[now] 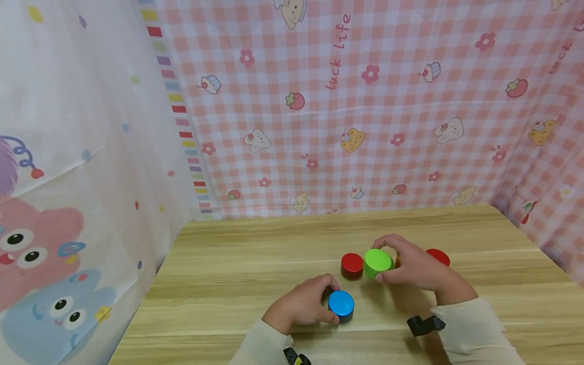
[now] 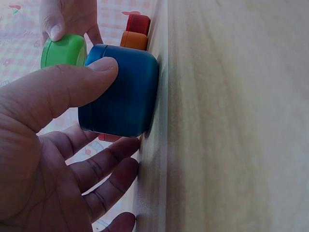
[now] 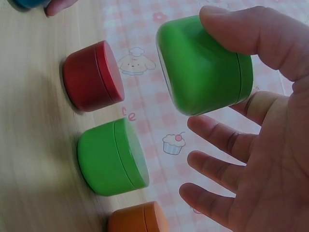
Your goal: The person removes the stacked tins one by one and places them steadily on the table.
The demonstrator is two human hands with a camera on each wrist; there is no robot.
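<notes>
My left hand [image 1: 303, 304] holds a small round blue tin [image 1: 341, 305] that stands on the table, its thumb pressed along the tin's side in the left wrist view. Lifted off the tabletop, a green tin [image 3: 205, 65] is pinched between the thumb and fingers of my right hand [image 1: 412, 266]. Below it, the right wrist view shows a red tin [image 3: 94, 77], a second green tin [image 3: 113, 157] and an orange tin [image 3: 137, 220] standing in a row. From the head camera, the right hand and its tin hide that second green tin and most of the orange one.
Another red tin [image 1: 439, 256] stands on the wood-grain table [image 1: 219, 284], beyond my right hand and partly covered by it. A pink checked cloth [image 1: 319, 126] hangs behind the table, and a white cartoon cloth [image 1: 105, 203] hangs at the left.
</notes>
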